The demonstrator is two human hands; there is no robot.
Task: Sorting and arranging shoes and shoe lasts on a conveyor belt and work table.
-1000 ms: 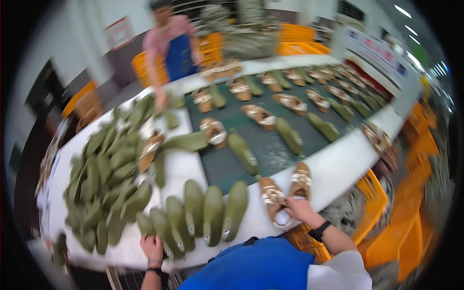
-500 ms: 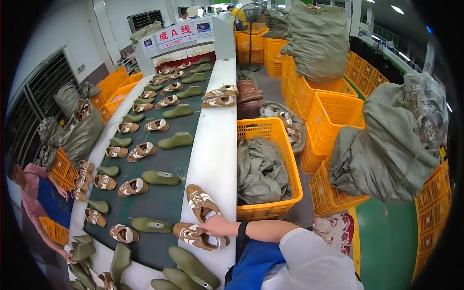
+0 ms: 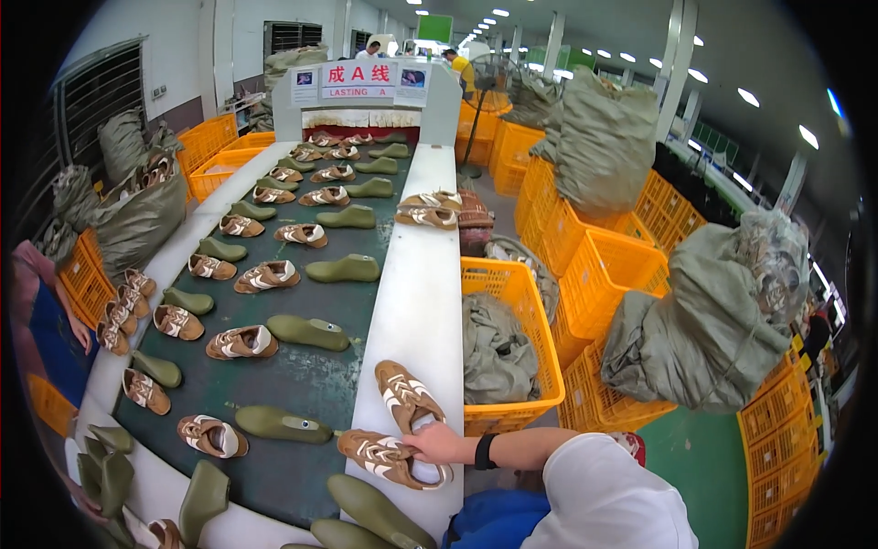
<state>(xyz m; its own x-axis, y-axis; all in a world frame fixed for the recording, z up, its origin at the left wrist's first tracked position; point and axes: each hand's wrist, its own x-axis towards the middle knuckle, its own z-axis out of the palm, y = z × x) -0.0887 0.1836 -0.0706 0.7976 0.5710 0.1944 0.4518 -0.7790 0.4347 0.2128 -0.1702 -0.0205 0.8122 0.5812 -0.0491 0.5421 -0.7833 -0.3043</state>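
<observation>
My right hand [image 3: 437, 443] is closed on the opening of a brown shoe [image 3: 379, 455] with white stripes. That shoe lies on the white ledge to the right of the dark green conveyor belt [image 3: 274, 393]. A second brown shoe [image 3: 402, 392] lies just beyond it, its open end close to my fingers. Several green shoe lasts [image 3: 375, 512] lie in a heap on the near side of my hand. On the belt, a green last [image 3: 283, 424] and a brown shoe [image 3: 212, 435] are to the left. My left hand is out of view.
Rows of shoes and lasts fill the belt up to a grey machine housing [image 3: 366, 101]. A pair of shoes [image 3: 428, 210] sits farther along the white ledge [image 3: 412, 311]. Orange crates [image 3: 540, 366] and grey-green sacks [image 3: 704, 320] stand to the right. A co-worker's arm [image 3: 78, 325] shows at the left.
The view has tilted up and shifted, so the co-worker now sits nearer the left rim. My right hand stays on the same shoe; belt items appear slightly nearer.
</observation>
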